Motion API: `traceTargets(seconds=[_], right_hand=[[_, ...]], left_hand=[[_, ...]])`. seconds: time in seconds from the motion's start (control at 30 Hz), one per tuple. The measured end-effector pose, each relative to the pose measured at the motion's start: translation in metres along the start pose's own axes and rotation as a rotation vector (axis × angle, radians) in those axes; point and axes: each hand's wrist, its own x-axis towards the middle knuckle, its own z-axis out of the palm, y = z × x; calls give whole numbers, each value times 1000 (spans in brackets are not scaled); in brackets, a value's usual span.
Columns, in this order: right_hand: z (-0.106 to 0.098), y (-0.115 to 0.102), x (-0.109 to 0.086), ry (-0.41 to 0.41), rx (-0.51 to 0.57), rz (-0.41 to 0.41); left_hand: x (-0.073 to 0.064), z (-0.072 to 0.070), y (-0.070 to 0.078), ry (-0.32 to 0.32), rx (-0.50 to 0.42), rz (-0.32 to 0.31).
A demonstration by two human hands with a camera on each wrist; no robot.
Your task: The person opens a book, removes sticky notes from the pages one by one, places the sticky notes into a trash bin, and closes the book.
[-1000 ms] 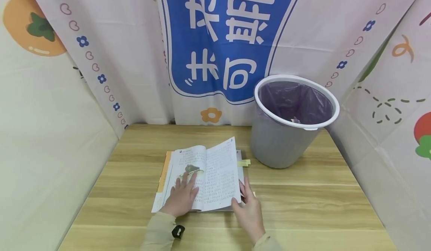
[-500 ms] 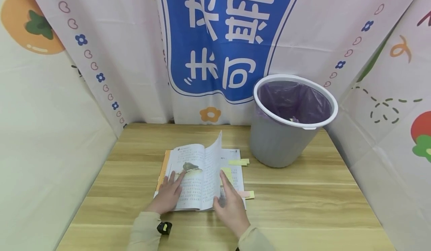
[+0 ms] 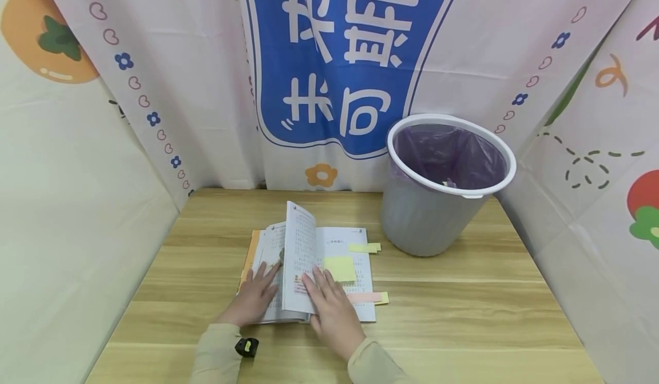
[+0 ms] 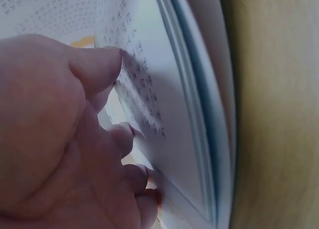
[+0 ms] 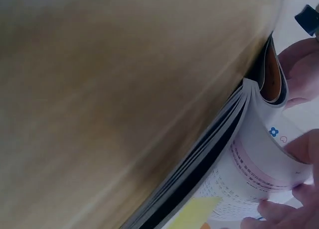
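An open book (image 3: 363, 281) lies on the wooden table, printed text on its pages. My left hand (image 3: 251, 297) rests spread on the left page, near a grey picture partly hidden by a raised leaf. That leaf (image 3: 301, 241) stands up near the spine and leans left. My right hand (image 3: 336, 316) has straight fingers against the leaf's right face. In the right wrist view the right fingers (image 5: 281, 211) touch the leaf low down. A yellow sticky note (image 3: 341, 270) is on the right page. The left wrist view shows the left thumb (image 4: 99, 67) against printed paper.
Yellow tabs (image 3: 365, 248) and a pink tab (image 3: 364, 297) stick out past the book's right edge. Behind and to the right stands a grey waste bin (image 3: 424, 218) with a purple liner. Printed curtains (image 3: 221, 115) hang around the table (image 3: 463, 327).
The leaf has swung from right to left past upright, followed by my right hand. This has uncovered the right page and its yellow note. My left hand has slid a little left.
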Motion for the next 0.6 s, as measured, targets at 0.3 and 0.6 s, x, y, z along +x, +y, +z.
traceTargets(seconds=[0.3,0.6], right_hand=[[6,0,2,-100,-62,87],[3,0,18,-320,67,101]], left_hand=[[1,-15,-2,-60,-136,-70],[1,-33,-12,-27,-306,-233]])
